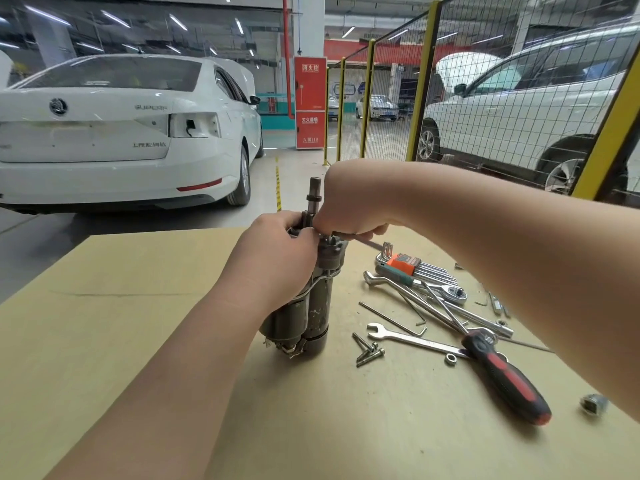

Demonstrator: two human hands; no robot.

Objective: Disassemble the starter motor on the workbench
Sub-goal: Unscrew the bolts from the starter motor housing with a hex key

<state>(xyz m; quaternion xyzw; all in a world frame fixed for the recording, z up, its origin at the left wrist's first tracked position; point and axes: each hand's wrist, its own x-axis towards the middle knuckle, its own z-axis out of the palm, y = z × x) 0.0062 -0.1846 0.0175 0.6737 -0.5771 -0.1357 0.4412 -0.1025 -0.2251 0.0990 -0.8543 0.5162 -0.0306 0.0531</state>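
Starter motor (pixel 319 306) is standing upright; left grip (pixel 280 251) is clasping its housing, right grip (pixel 346 213) is holding a hex key (pixel 369 243) crosswise atop.

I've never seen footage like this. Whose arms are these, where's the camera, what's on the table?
No machine here: a person wears one camera on the head, looking down at their arms. The left hand grips the grey-green metal starter motor, standing upright on the tan workbench. The right hand pinches a thin steel hex key at the motor's top. To the right lie a red-and-black screwdriver, a silver open-ended spanner, a hex key set in an orange holder and loose bolts.
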